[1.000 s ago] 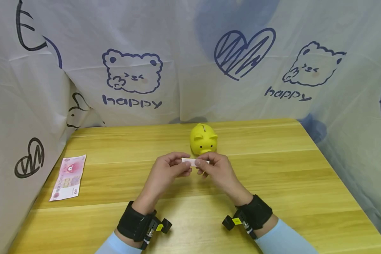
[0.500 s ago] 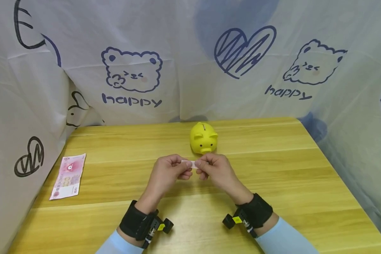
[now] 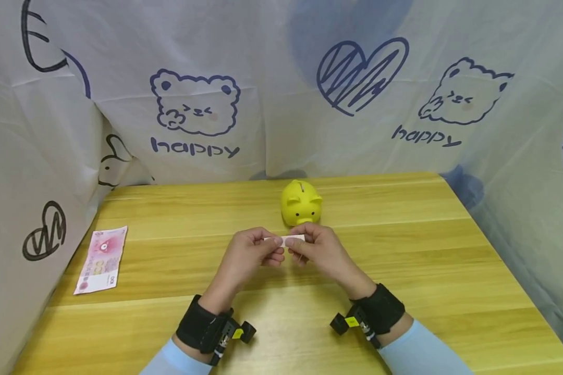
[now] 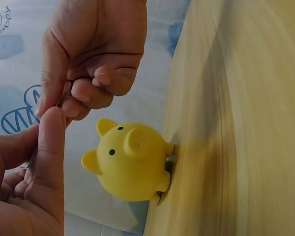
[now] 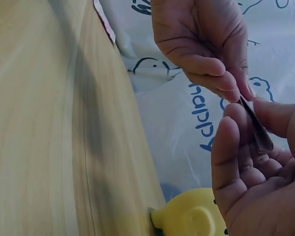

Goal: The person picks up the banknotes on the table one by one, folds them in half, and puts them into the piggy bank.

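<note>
Between both hands stretches a narrow folded banknote (image 3: 298, 237), pale pink and white, held a little above the table in front of the yellow piggy bank (image 3: 301, 204). My left hand (image 3: 249, 254) pinches its left end between thumb and fingers. Further right, my right hand (image 3: 326, 252) pinches it too, with the thumb (image 3: 296, 243) laid along the strip. In the right wrist view the folded note (image 5: 258, 129) shows edge-on, as a thin flat fold. The piggy bank (image 4: 132, 162) stands upright, snout toward me, its coin slot on top.
A pink 100 banknote (image 3: 102, 260) lies flat and unfolded at the table's left edge. The wooden table (image 3: 403, 250) is enclosed at the back and sides by a white cloth (image 3: 281, 104) with drawings.
Both hands keep hold of the folded note in nearly the same place. The right thumb has shifted slightly left along it, and more of the strip shows beside that thumb than half a second ago.
</note>
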`<control>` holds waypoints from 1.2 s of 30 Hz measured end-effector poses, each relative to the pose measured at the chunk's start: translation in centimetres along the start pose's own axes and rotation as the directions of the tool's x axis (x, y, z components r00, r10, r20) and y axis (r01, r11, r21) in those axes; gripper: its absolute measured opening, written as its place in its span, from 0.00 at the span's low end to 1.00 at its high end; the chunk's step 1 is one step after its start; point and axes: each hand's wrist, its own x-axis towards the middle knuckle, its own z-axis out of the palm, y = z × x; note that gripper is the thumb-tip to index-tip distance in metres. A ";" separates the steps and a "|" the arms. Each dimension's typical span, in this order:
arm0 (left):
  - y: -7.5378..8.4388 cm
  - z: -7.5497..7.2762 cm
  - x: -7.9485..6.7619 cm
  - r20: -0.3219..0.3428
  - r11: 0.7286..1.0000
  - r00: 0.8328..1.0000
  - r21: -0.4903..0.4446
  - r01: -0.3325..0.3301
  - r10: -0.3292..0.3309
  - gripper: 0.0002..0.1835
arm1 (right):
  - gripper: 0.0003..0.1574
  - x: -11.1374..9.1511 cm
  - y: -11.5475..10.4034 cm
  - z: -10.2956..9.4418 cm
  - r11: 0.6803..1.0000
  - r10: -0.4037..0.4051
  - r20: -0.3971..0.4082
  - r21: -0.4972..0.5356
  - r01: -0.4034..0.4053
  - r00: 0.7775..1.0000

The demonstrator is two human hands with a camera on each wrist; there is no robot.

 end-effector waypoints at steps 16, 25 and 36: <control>-0.4 0.1 0.2 -0.011 1.000 1.000 -0.008 -0.010 0.010 0.08 | 0.14 0.0 0.1 -0.4 0.995 -0.005 0.004 0.100 0.004 1.000; -0.5 -0.1 0.4 0.037 0.999 0.999 -0.043 0.010 -0.008 0.11 | 0.14 0.3 0.3 -0.7 0.996 0.032 -0.096 0.084 -0.024 0.995; -0.9 -0.3 0.8 -0.038 0.998 0.999 -0.063 0.008 -0.010 0.10 | 0.21 0.4 0.2 -1.1 0.997 0.040 -0.155 0.071 -0.030 0.987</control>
